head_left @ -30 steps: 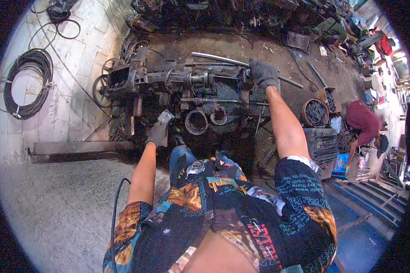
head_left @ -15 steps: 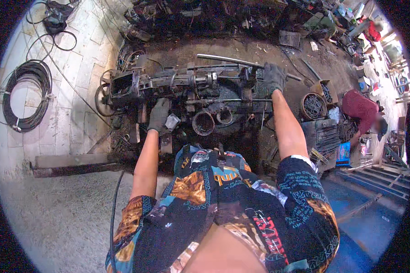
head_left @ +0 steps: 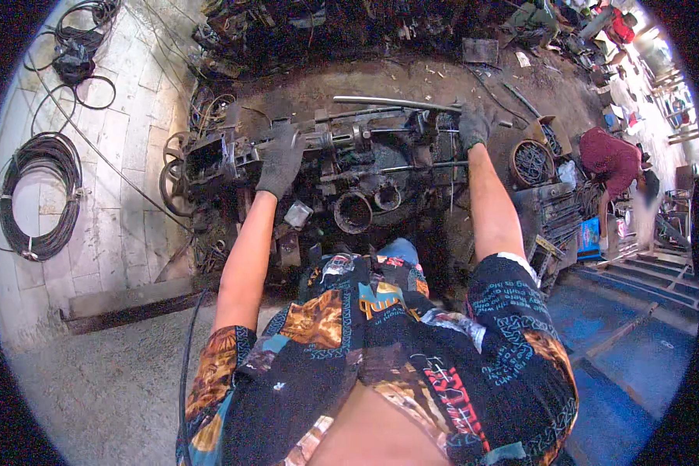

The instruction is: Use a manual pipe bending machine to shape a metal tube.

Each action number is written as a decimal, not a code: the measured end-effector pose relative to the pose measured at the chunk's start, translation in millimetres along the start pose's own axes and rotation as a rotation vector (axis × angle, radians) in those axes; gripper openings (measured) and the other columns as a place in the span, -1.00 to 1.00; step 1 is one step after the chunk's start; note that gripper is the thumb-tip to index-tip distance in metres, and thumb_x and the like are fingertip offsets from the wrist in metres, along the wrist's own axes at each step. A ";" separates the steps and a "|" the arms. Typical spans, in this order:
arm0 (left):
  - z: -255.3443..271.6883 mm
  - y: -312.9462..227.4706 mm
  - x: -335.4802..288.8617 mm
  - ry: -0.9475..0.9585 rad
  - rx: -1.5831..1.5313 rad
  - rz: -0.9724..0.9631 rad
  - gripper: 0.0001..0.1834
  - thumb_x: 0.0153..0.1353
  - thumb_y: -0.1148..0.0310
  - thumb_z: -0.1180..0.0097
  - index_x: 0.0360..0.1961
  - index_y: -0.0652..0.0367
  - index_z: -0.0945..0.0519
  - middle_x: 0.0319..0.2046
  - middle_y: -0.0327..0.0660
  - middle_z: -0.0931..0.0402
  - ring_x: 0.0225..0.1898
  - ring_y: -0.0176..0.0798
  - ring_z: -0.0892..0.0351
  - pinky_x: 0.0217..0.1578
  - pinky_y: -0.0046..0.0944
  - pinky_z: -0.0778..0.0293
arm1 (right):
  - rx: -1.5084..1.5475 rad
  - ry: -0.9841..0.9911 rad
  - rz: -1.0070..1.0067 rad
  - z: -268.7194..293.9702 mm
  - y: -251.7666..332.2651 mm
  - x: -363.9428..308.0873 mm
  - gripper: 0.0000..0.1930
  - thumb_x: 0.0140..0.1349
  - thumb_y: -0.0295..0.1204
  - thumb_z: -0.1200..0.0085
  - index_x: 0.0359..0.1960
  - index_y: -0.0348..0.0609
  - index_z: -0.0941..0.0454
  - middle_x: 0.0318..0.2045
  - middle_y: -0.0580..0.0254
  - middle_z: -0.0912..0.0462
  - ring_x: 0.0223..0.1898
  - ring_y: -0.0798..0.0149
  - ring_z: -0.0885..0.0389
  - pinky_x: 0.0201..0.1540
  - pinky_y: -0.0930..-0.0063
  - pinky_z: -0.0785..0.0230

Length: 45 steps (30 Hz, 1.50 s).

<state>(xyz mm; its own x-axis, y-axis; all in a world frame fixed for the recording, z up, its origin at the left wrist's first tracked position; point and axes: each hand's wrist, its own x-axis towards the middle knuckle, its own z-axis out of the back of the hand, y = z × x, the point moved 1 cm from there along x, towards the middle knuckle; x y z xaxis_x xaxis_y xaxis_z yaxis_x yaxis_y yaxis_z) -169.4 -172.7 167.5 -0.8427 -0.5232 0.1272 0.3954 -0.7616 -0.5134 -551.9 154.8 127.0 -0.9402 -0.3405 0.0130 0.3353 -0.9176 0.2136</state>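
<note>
A long dark, greasy machine (head_left: 342, 144) stretches across the space in front of me, with a spoked handwheel (head_left: 171, 177) at its left end. My left hand (head_left: 282, 161), in a dark grey glove, lies over the left-middle part of the machine with its fingers stretched forward; their tips blend into the dark metal. My right hand (head_left: 474, 128), gloved too, is closed around a slim metal rod (head_left: 396, 102) near its right end. The rod lies along the machine's far side. Two round cups (head_left: 353, 213) and a clear whitish block (head_left: 297, 213) sit on the near side.
Right of the machine stand a round container of small metal pieces (head_left: 533, 161) and a stack of dark bars (head_left: 555, 217). A person in a dark red top (head_left: 610, 159) bends down beyond them. A cable coil (head_left: 41, 194) lies on pale tiles at left.
My left hand has moved forward from beside the clear block onto the machine. My right hand stays closed on the rod. The whole view has shifted slightly.
</note>
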 end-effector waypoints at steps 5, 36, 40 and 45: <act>-11.2 -57.2 58.6 -0.210 0.251 -0.294 -0.42 0.36 0.04 -0.12 0.29 0.13 -0.45 0.20 0.16 -0.52 0.18 0.27 -0.53 0.17 0.10 -0.48 | 0.632 -0.110 -0.279 -24.2 -9.2 16.2 -0.45 0.49 0.01 0.24 0.33 0.01 -0.49 0.40 0.08 -0.44 0.46 -0.09 -0.25 0.46 -0.08 -0.03; -30.6 -76.8 31.3 0.325 0.312 -0.188 -0.63 0.52 0.17 0.10 0.21 0.00 -0.57 0.22 0.10 -0.50 0.17 0.16 -0.57 0.10 0.11 -0.55 | 0.170 0.016 -0.028 -42.7 -14.5 149.7 -0.63 0.24 -0.08 -0.16 -0.05 0.04 -0.77 -0.06 -0.01 -0.76 -0.03 -0.05 -0.76 -0.02 0.09 -0.60; -32.8 0.8 1.4 0.290 0.550 -0.047 -0.54 0.52 0.20 0.14 0.37 0.06 -0.40 0.41 0.07 -0.29 0.37 0.18 -0.35 0.24 0.17 -0.44 | 0.391 -0.097 -0.092 -20.0 29.8 148.2 -0.63 0.28 -0.08 -0.12 -0.03 0.06 -0.76 -0.07 -0.02 -0.77 -0.05 -0.06 -0.76 -0.05 0.08 -0.60; -53.9 47.3 -7.5 0.354 0.377 0.256 -0.37 0.47 0.09 0.04 0.46 0.14 -0.26 0.50 0.11 -0.14 0.47 0.18 -0.21 0.34 0.16 -0.35 | 0.462 -0.076 -0.036 -13.5 120.0 143.8 -0.63 0.32 -0.08 -0.06 0.00 0.08 -0.75 -0.09 -0.04 -0.77 -0.07 -0.08 -0.77 -0.09 0.07 -0.60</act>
<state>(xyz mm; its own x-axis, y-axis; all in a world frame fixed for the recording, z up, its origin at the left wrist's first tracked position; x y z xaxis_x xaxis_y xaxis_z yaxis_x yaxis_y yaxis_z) -164.0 -184.2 96.5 -0.7484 -0.5983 -0.2862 0.6509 -0.7453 -0.1440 -646.0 -7.0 141.3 -0.9581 -0.2788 0.0655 0.2569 -0.7353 0.6272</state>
